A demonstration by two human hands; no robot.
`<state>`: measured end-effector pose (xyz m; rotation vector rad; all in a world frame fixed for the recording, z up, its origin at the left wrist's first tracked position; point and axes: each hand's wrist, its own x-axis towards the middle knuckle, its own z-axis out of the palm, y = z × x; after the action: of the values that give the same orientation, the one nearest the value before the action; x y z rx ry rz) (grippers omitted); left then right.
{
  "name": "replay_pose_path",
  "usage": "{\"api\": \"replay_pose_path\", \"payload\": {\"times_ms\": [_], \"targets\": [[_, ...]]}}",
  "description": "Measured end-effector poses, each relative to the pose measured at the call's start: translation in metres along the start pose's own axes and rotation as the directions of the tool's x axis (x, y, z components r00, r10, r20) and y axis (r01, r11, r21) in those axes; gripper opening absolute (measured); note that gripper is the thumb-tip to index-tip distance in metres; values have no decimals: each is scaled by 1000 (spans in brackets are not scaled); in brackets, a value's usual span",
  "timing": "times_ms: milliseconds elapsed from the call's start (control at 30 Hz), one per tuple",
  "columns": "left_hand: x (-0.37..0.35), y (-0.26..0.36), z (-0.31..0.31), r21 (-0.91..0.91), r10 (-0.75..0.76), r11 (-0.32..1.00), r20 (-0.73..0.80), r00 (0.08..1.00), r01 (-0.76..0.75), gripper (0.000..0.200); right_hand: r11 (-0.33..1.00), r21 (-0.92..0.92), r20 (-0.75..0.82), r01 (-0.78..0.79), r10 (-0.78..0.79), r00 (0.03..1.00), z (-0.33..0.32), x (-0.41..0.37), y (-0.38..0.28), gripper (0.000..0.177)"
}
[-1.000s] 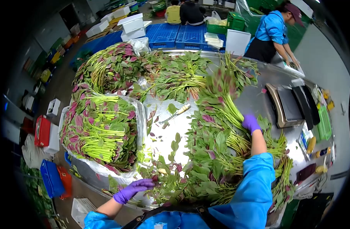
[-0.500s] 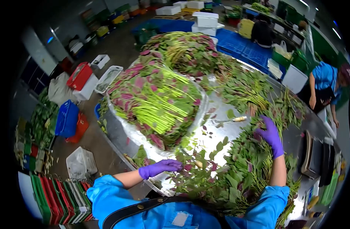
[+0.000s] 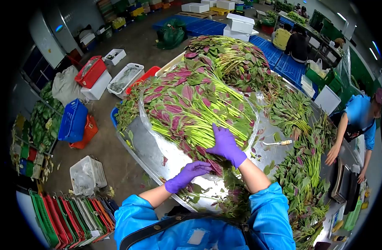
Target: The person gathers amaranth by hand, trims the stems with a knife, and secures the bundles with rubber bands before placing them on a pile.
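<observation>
A big heap of red-and-green leafy amaranth [image 3: 191,104] with pale green stalks lies in a clear plastic liner [image 3: 166,146] on the steel table [image 3: 136,137]. My right hand [image 3: 225,143], in a purple glove, rests flat with spread fingers on the near end of the heap's stalks. My left hand [image 3: 187,173], also gloved, reaches under the heap's near edge, its fingers on leaves; whether it grips any is unclear. A second heap [image 3: 236,58] lies behind the first. Loose bunches [image 3: 303,175] cover the table to my right.
A knife with a pale handle [image 3: 278,143] lies on the table right of the heap. A co-worker in blue [image 3: 357,121] stands at the far right. On the floor at left stand blue [image 3: 72,121], red [image 3: 90,71] and white crates [image 3: 87,175].
My view has swung left. My right hand has moved from the loose greens on the right onto the big heap. My left hand has shifted toward the heap's near edge.
</observation>
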<state>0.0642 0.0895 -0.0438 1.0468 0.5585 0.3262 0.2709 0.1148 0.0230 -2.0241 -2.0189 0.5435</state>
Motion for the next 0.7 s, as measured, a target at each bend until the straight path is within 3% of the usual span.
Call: {"api": "replay_pose_path", "payload": {"times_ms": [100, 200, 300, 433, 500, 533, 600, 633, 700], "targets": [[2, 14, -14, -4, 31, 999, -36, 999, -31, 38, 992, -44, 57, -114, 117, 992, 6, 3, -7, 103], [9, 22, -21, -37, 102, 994, -82, 991, -105, 37, 973, -219, -110, -72, 49, 993, 21, -8, -17, 107], [18, 21, -27, -77, 112, 990, -69, 991, -117, 36, 961, -235, -9, -144, 146, 989, 23, 2, -21, 109], [20, 18, -26, -87, 122, 988, -52, 991, -126, 37, 976, -186, 19, -112, 117, 993, 10, 12, -23, 101], [22, 14, -26, -244, 97, 957, -235, 967, -155, 38, 982, -160, 10, -99, 102, 995, -10, 20, -21, 97], [26, 9, -29, -247, 97, 957, -231, 968, -154, 38, 986, -123, 7, -115, 117, 993, -21, 26, -19, 94], [34, 4, -31, -540, 219, 723, -414, 884, -431, 38, 987, -88, 5, -132, 133, 991, -38, 35, -20, 92], [36, 4, -30, -542, 219, 722, -412, 884, -431, 38, 988, -76, 23, -138, 140, 990, -45, 38, -21, 89], [42, 8, -29, -750, 222, 521, -341, 914, -407, 37, 987, -65, 40, -145, 148, 988, -50, 36, -26, 87]]}}
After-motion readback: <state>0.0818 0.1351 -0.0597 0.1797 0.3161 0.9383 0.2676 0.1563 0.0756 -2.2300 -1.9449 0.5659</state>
